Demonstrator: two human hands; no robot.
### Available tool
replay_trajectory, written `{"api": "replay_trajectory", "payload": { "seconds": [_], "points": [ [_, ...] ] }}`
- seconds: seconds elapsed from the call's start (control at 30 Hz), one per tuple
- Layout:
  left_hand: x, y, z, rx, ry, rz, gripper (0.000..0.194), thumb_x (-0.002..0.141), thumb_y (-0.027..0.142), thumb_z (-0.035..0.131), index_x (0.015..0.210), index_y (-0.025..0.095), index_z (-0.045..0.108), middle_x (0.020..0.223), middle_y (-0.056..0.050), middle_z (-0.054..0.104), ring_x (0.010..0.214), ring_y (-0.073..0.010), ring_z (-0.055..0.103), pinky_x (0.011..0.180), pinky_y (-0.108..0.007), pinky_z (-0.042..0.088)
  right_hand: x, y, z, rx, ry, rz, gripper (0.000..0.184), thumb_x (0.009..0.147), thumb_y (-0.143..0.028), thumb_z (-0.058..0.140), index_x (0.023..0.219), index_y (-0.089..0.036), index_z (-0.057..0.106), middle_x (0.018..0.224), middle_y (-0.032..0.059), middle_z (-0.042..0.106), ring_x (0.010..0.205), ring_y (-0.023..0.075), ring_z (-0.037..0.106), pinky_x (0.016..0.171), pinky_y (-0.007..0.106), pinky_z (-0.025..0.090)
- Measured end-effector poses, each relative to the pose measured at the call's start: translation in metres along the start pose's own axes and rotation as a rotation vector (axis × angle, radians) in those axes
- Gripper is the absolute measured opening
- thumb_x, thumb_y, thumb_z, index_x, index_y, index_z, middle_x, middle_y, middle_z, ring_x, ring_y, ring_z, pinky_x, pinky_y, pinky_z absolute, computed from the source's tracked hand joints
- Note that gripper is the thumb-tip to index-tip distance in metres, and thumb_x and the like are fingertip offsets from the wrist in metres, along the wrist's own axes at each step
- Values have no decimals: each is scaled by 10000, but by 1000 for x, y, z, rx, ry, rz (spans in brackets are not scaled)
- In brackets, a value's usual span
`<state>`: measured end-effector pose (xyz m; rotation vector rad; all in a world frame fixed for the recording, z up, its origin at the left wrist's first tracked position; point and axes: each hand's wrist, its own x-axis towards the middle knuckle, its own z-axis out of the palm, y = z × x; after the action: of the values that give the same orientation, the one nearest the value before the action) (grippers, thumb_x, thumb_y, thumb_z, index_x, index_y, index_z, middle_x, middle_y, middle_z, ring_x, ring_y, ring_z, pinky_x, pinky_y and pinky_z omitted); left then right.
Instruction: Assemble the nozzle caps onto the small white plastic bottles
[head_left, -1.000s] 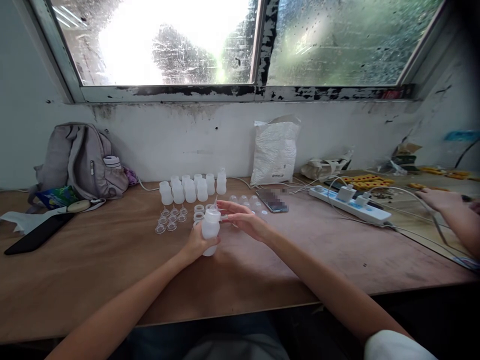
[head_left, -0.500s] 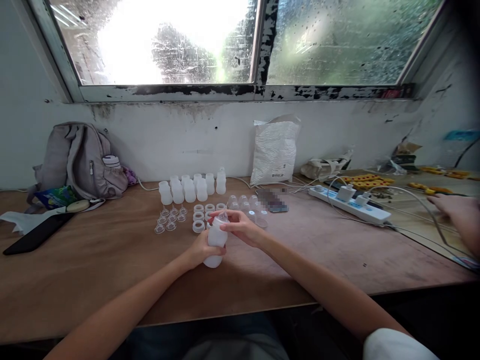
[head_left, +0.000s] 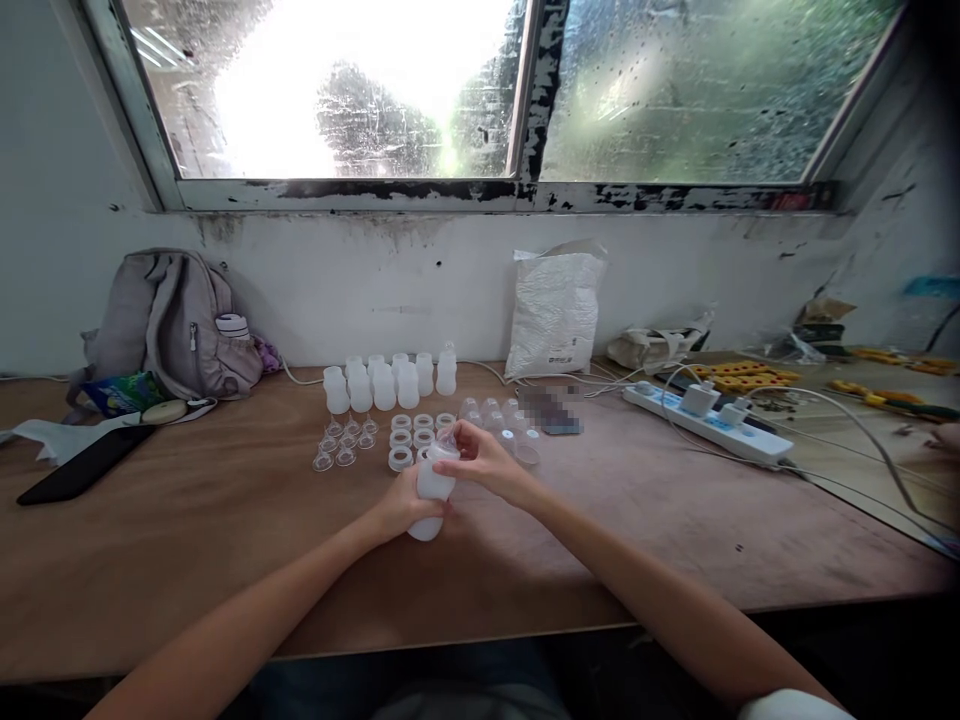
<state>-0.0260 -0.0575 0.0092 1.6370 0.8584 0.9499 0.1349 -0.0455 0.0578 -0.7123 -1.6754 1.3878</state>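
A frosted white baby bottle [head_left: 433,487] leans slightly in front of me, close above the table. My left hand [head_left: 399,503] wraps around its body, thumb across the front. At the top, my right hand [head_left: 487,465] has its fingers closed around the collar, by a clear nipple [head_left: 448,437]. Just behind the bottle lie several white collar rings [head_left: 401,457] in rows. Left of them stand several clear nipples [head_left: 346,456], and to the right several clear caps [head_left: 491,410]. Farther back is a group of frosted bottles [head_left: 384,388], including one fitted with a nipple [head_left: 446,372].
A grey backpack [head_left: 161,320] and a black flat case [head_left: 82,468] are at left. A white plastic package [head_left: 556,315] leans on the wall, near a blurred phone [head_left: 551,412]. At right are a power strip [head_left: 705,425] with cables and another person's hand [head_left: 946,437].
My right hand's fingers have shifted around the bottle top, curling more over it. The other person's hand has drawn back toward the right edge. The view has shifted slightly.
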Motion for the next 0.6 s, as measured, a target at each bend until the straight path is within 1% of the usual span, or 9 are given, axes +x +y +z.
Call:
{"api": "replay_trajectory", "payload": {
  "seconds": [0.03, 0.1, 0.17, 0.23, 0.3, 0.37, 0.43, 0.53, 0.6],
  "points": [
    [0, -1, 0, 0, 4, -6, 207, 539, 137, 632, 699, 135, 500, 625, 21, 499, 574, -104, 434, 523, -219, 327, 0, 2, 0, 12, 13, 0, 338, 585, -268, 718, 870, -198, 550, 811, -8, 548, 750, 131, 527, 661, 252, 408],
    [0, -2, 1, -22, -7, -27, 196, 550, 148, 624, 705, 133, 504, 630, 14, 508, 576, -108, 440, 524, -221, 329, 0, 4, 1, 77, -30, 21, 359, 618, -282, 693, 934, -208, 541, 850, 2, 557, 813, 143, 531, 701, 262, 413],
    [0, -1, 2, -43, -12, -45, 184, 550, 150, 614, 697, 131, 505, 627, 10, 515, 575, -111, 447, 524, -224, 331, 0, 5, 2, 113, -52, 52, 371, 605, -286, 701, 931, -196, 549, 854, 13, 571, 835, 154, 536, 728, 276, 416],
    [0, 0, 4, -41, 16, -55, 190, 531, 136, 614, 684, 134, 503, 615, 13, 514, 567, -109, 448, 520, -222, 331, 0, 6, 2, 71, 23, 53, 341, 560, -282, 731, 839, -182, 563, 786, 3, 572, 771, 150, 541, 698, 277, 422],
    [-1, 1, 6, -52, 60, -67, 199, 518, 129, 619, 678, 137, 500, 606, 19, 511, 557, -105, 447, 515, -218, 333, 0, 7, 1, 50, 81, 44, 300, 570, -292, 725, 802, -183, 569, 761, -1, 572, 748, 146, 539, 693, 280, 422],
    [-1, 2, 8, -120, 65, -92, 185, 527, 140, 612, 676, 135, 502, 599, 18, 513, 545, -102, 451, 506, -216, 340, 1, 8, 0, 113, 42, 48, 290, 615, -303, 694, 859, -189, 586, 820, 17, 588, 811, 156, 540, 742, 289, 413],
    [-1, 2, 9, -203, 23, -124, 173, 530, 149, 601, 673, 129, 507, 591, 12, 522, 533, -103, 463, 498, -216, 351, 2, 9, -2, 183, -15, 84, 317, 620, -294, 690, 903, -185, 597, 878, 38, 597, 860, 167, 537, 773, 294, 403],
    [-3, 3, 11, -242, -9, -164, 184, 518, 141, 604, 674, 126, 507, 573, 7, 540, 518, -112, 487, 495, -226, 375, 3, 12, -2, 168, 70, 111, 287, 555, -265, 737, 792, -176, 604, 788, 19, 593, 769, 154, 539, 701, 274, 413],
    [-4, 4, 14, -252, -9, -159, 181, 521, 130, 609, 672, 125, 509, 576, 4, 550, 540, -125, 514, 525, -241, 401, 2, 14, 0, 193, 104, 95, 269, 551, -271, 736, 760, -179, 593, 771, 8, 584, 740, 143, 533, 668, 259, 411]
  ]
}}
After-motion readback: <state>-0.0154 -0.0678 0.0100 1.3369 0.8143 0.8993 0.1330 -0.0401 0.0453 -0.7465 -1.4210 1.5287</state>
